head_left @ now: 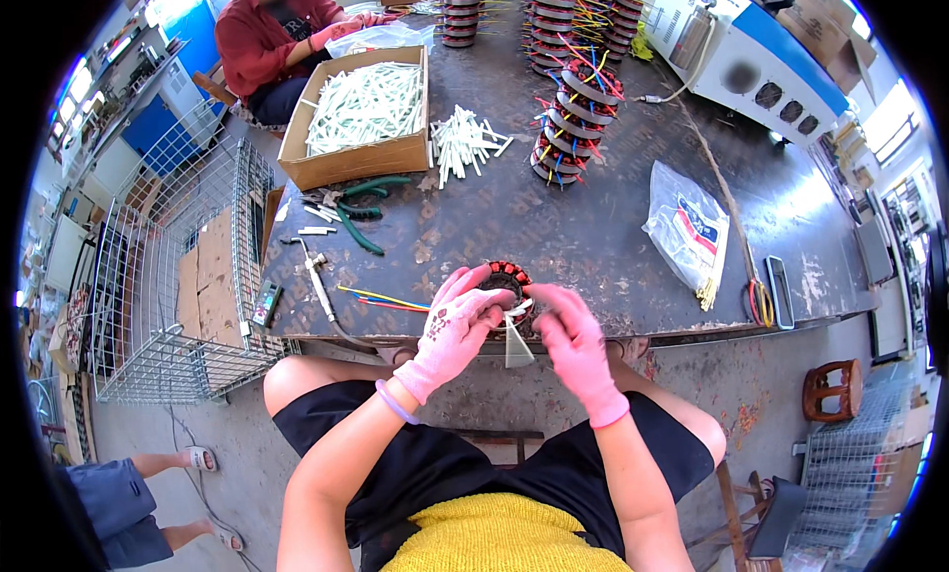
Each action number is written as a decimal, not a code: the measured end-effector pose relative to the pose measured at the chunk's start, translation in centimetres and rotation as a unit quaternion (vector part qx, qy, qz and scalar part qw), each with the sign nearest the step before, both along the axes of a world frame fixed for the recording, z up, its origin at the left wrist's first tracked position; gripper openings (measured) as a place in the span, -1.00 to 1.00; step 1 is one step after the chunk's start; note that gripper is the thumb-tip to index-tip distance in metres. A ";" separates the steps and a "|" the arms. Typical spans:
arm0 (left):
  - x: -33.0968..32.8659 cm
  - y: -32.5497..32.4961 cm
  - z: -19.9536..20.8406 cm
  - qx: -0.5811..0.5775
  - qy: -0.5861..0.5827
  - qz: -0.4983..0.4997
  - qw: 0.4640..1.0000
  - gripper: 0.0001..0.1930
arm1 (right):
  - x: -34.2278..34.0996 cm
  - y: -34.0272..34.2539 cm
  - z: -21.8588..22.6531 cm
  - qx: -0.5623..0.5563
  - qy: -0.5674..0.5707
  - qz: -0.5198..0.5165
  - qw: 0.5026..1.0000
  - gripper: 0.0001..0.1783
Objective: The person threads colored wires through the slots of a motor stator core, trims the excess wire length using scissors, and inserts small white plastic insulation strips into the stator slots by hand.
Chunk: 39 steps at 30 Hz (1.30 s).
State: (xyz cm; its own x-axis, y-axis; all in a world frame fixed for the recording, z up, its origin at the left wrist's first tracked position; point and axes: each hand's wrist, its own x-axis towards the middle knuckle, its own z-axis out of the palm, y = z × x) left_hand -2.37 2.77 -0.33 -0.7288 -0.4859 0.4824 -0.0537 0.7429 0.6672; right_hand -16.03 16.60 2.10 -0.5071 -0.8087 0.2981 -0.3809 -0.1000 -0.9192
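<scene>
At the table's front edge my left hand (457,327), in a pink glove, is closed around a ring-shaped motor stator (509,272) with red windings. Yellow, blue and red lead wires (386,301) stick out from it to the left. White strips, like thread or sleeving (516,313), show at the stator's near side, and a pale translucent strip (517,349) hangs below. My right hand (571,337), gloved in pink too, is just right of the stator with its fingers curled together. Whatever those fingers pinch is hidden.
A cardboard box (356,162) of white sleeves stands back left, near loose sleeves (465,142) and green-handled pliers (361,211). A torch-like tool (318,283) lies left. Stacked stators (578,117) rise behind. Right are a plastic bag (687,226), scissors (760,300) and a phone-like object (780,290). A co-worker (272,48) sits opposite.
</scene>
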 end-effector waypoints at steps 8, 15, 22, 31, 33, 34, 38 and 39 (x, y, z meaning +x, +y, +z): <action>0.2 -0.4 -0.4 -0.071 -0.035 -0.018 0.997 -0.73 | 2.4 -1.5 -2.0 -0.032 -0.298 0.042 0.953 -0.87; 0.2 -0.2 -0.2 -0.138 -0.039 -0.010 0.990 -0.79 | 3.2 -1.4 -0.3 0.001 -0.231 -0.014 0.973 -0.93; 0.1 -0.7 -0.4 -0.157 -0.034 -0.043 0.986 -0.77 | 0.6 -6.7 0.6 0.077 -0.226 0.008 0.971 -0.92; -0.6 0.2 0.5 -0.135 -0.038 -0.020 0.990 -0.77 | -2.6 -4.0 2.5 0.013 -0.310 -0.027 0.950 -0.82; -0.2 0.1 0.5 -0.137 -0.042 -0.014 0.990 -0.82 | -4.9 0.0 2.9 0.012 -0.201 -0.104 0.974 -0.76; -0.3 0.0 0.1 -0.140 -0.046 -0.016 0.989 -0.83 | -6.3 2.6 2.7 0.028 -0.156 -0.163 0.974 -0.79; -0.2 0.7 0.2 -0.138 -0.063 0.025 0.988 -0.88 | -13.8 12.7 -1.7 0.089 0.037 -0.415 0.905 -0.82; -0.4 1.0 0.2 -0.147 -0.061 0.018 0.987 -0.89 | -15.4 14.4 -1.6 0.115 0.061 -0.462 0.877 -0.81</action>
State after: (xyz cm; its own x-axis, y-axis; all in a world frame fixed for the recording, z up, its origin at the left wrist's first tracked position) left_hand -2.79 3.77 -0.09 -0.7744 -0.3651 0.5168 -0.1502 0.8995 0.4103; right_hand -31.41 30.97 0.54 -0.9532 -0.1146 0.2799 -0.2996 0.4859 -0.8211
